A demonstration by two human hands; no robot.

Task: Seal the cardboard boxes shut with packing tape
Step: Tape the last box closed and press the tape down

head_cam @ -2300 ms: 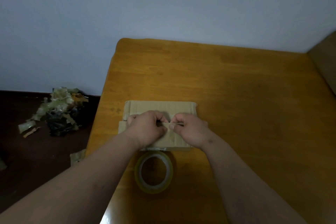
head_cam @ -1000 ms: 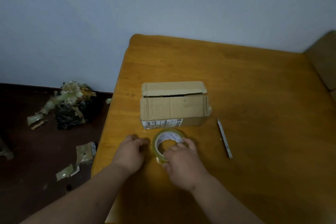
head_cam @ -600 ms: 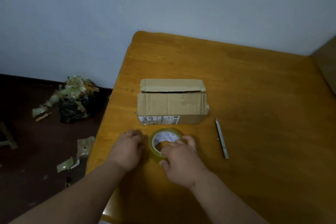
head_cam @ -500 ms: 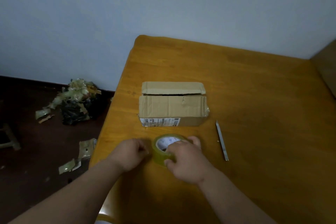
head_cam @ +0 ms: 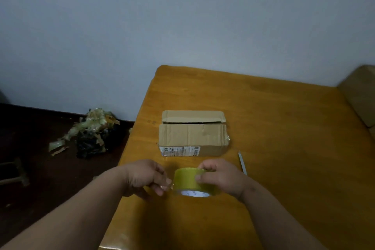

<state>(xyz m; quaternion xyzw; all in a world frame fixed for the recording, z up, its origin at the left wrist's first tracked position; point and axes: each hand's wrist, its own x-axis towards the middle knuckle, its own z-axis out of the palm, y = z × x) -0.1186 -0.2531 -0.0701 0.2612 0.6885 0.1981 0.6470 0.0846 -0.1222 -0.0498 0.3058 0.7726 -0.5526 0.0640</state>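
- Cardboard box [head_cam: 193,135] lies long axis left-right, flap seam slightly agape — bare table [head_cam: 284,128] to its right.
- Right hand [head_cam: 221,176] grips the tape roll [head_cam: 192,181]; left hand [head_cam: 146,176] pinches its loose end.

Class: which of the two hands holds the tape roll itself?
The right hand grips the tape roll; the left hand only pinches the tape's loose end.
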